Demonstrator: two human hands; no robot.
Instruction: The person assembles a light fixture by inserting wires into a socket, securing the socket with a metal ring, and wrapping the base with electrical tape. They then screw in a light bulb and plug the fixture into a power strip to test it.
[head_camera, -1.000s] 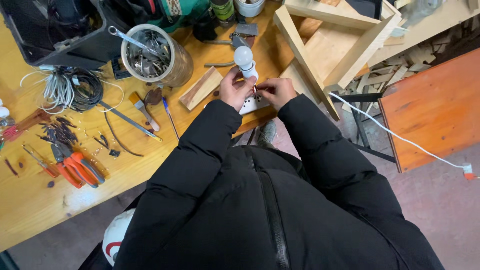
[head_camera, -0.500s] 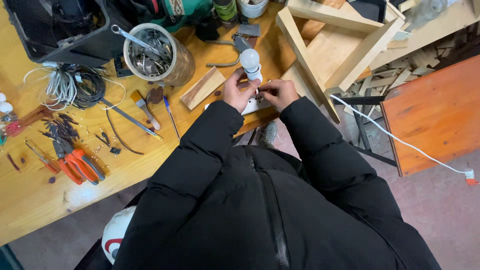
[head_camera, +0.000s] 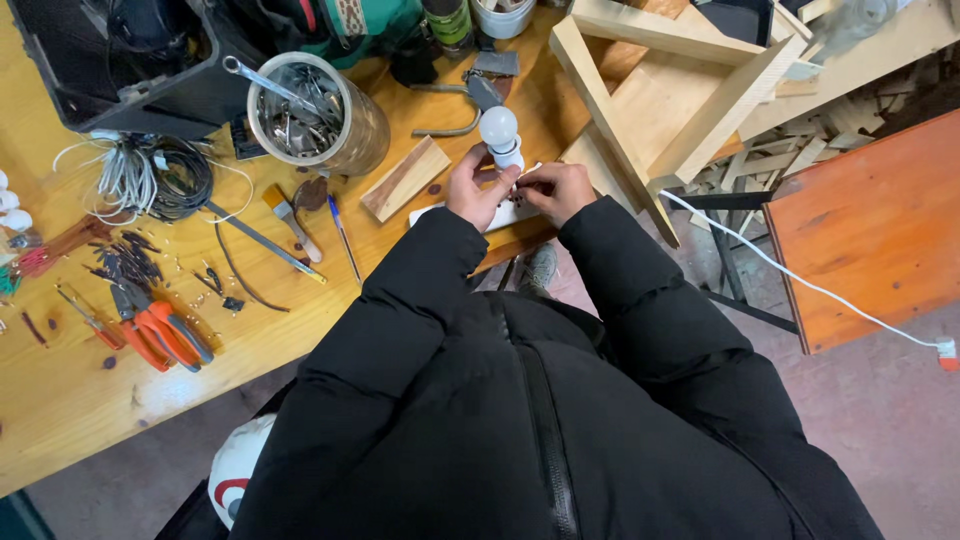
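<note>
1. Head camera looks straight down on a person in a black padded jacket (head_camera: 520, 400) at a wooden table (head_camera: 60, 400).
2. At the near edge of the table stands a white light bulb (head_camera: 498, 127), upright in a white socket (head_camera: 508, 158); this bulb serves as the landmark.
3. Left hand (head_camera: 478, 190) sits just left of and below the bulb, its fingers closed around the socket.
4. Right hand (head_camera: 556, 187) lies just right of the bulb, its fingers pinched together on something small and white beside the socket; what it is cannot be told.
5. Beneath both hands, below the bulb, a flat white base (head_camera: 505, 213) rests on the table.
6. Left of the bulb lies a small wooden block (head_camera: 405, 178), and farther left stands a clear jar of metal tools (head_camera: 312, 108).
7. Well left of the bulb are a coil of wires (head_camera: 140, 180) and orange-handled pliers (head_camera: 165, 335).
8. Right of the bulb rests a wooden frame (head_camera: 660, 90).
9. From below the frame a white cable (head_camera: 800, 283) runs away right, past an orange board (head_camera: 880, 220).
</note>
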